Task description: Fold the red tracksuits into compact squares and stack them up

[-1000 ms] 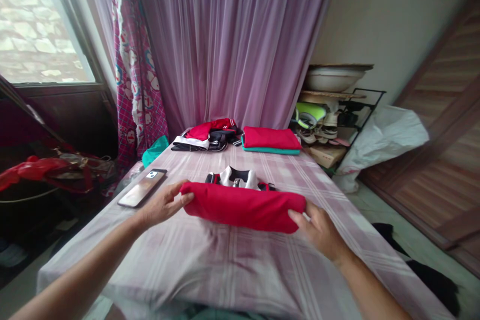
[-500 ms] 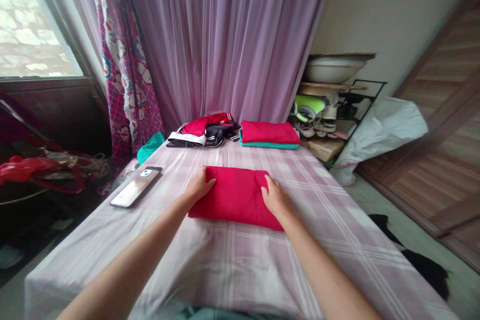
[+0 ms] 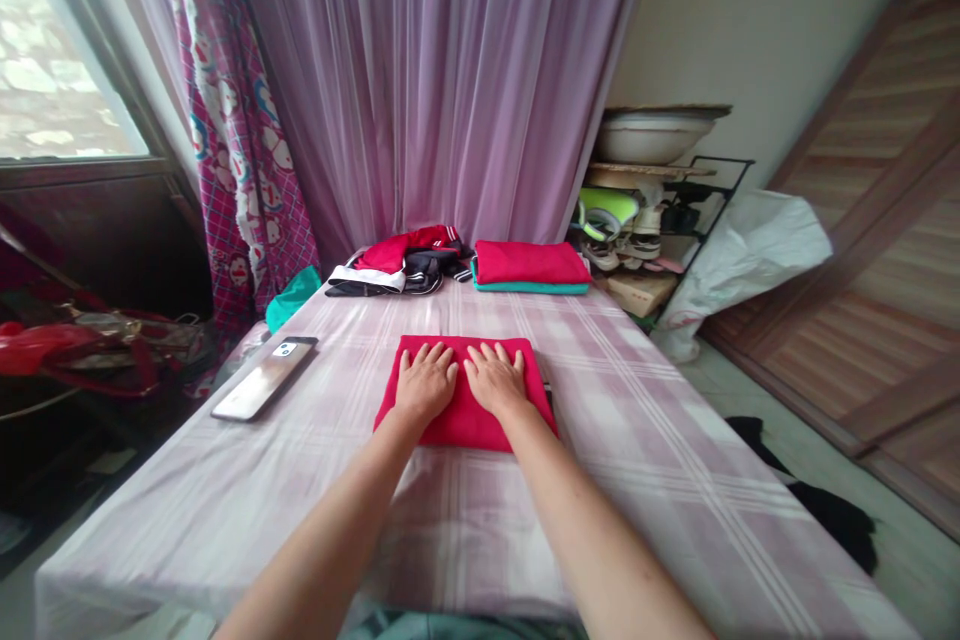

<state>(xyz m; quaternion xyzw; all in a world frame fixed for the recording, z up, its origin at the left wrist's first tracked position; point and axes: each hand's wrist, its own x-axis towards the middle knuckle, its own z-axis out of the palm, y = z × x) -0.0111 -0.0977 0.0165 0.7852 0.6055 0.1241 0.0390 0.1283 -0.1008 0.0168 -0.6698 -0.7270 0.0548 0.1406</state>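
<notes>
A folded red garment (image 3: pixel 465 425) lies flat on the plaid cloth in front of me; which kind of garment it is, I cannot tell. My left hand (image 3: pixel 427 382) rests palm down on its left half, fingers spread. On the right half my right hand (image 3: pixel 495 378) lies flat too, fingers stretched toward the far edge. A small dark and light strip peeks out at the garment's right side. Farther back sits a folded stack of red cloth (image 3: pixel 531 262) over teal cloth (image 3: pixel 529 287).
A loose heap of red, black and white clothes (image 3: pixel 409 262) lies at the far edge. A phone (image 3: pixel 264 380) lies on the left of the plaid-covered table (image 3: pixel 645 510). Beyond the right side stand a shoe rack (image 3: pixel 660 175) and a white sack (image 3: pixel 765 245). Purple curtains (image 3: pixel 450 70) hang behind.
Both hands have moved from the garment's left and right edges inward onto its top and now lie flat. The garment looks flatter. The view has shifted slightly.
</notes>
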